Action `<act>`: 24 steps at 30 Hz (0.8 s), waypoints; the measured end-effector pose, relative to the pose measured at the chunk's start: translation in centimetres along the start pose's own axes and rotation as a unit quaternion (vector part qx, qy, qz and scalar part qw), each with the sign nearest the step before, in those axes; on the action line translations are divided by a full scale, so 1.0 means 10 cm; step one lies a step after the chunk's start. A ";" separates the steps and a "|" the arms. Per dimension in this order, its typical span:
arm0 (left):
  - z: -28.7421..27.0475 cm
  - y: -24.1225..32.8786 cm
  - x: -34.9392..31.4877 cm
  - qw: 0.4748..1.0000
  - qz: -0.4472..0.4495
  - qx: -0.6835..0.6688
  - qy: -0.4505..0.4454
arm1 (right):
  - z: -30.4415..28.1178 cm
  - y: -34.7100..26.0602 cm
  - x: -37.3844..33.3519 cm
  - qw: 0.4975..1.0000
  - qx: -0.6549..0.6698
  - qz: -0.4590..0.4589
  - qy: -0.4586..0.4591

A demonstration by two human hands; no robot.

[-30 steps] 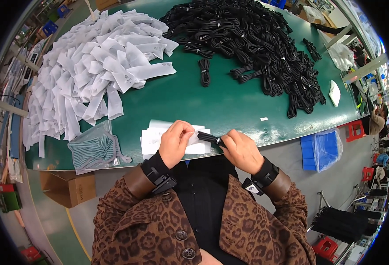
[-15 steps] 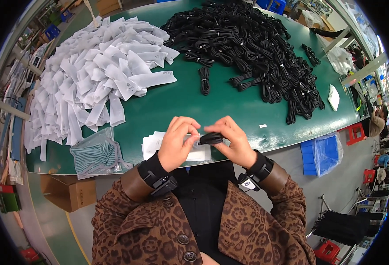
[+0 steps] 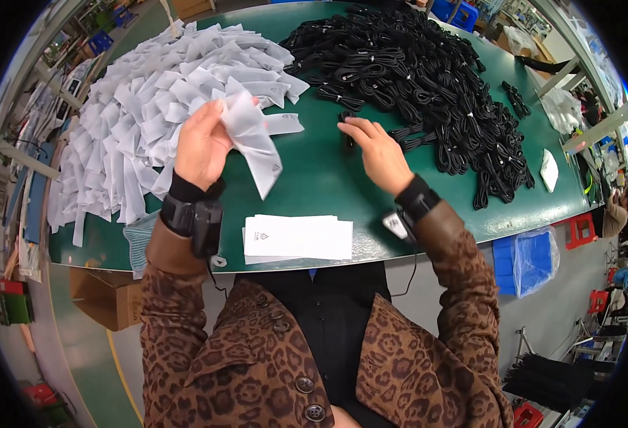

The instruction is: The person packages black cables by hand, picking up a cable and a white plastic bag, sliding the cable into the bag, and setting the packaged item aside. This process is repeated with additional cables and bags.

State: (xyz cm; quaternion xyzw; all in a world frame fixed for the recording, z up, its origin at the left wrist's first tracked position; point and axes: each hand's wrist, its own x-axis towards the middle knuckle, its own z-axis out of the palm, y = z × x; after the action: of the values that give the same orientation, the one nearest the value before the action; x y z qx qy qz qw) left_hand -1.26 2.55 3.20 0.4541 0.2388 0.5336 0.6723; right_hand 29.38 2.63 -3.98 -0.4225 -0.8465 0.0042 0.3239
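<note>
My left hand (image 3: 203,146) is raised at the near edge of a large heap of frosted white plastic sleeves (image 3: 135,114). Pinched in its fingers is one such sleeve (image 3: 258,146), hanging down to the right. My right hand (image 3: 378,153) reaches forward over a single coiled black cable (image 3: 347,115). Its fingers curl over that cable and cover most of it; the thumb is hidden. A big pile of coiled black cables (image 3: 414,85) lies just beyond. In front of me, a stack of white printed slips (image 3: 299,239) lies near the table edge.
The green table (image 3: 314,192) curves around me. My left forearm partly covers a bagged grey-green knitted item (image 3: 138,239). A white packet (image 3: 549,170) lies at the right. Below the table stand a cardboard box (image 3: 103,296) and a blue bin lined with plastic (image 3: 521,264).
My hands were together over the slips with a black cable coil. They have parted: the left now holds a sleeve by the heap, the right has reached forward to the lone cable. The view shifted slightly.
</note>
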 end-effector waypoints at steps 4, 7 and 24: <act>-0.15 -0.20 0.04 0.966 -0.027 0.236 0.097 | 0.25 0.49 -0.11 0.989 -0.138 -0.037 -0.040; -0.40 -0.11 0.09 0.997 0.014 0.063 0.053 | 0.23 0.32 -0.08 0.983 -0.162 -0.038 -0.080; 0.54 -1.26 -1.02 0.789 0.138 0.580 -0.149 | -0.22 -0.51 -1.05 0.949 0.183 0.249 -0.065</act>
State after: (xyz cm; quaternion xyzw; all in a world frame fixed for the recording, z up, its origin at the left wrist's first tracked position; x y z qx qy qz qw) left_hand 6.11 -9.13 -6.80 0.8607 0.3351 0.3072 0.2290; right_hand 31.51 -8.74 -6.51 -0.5524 -0.7179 0.2669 0.3289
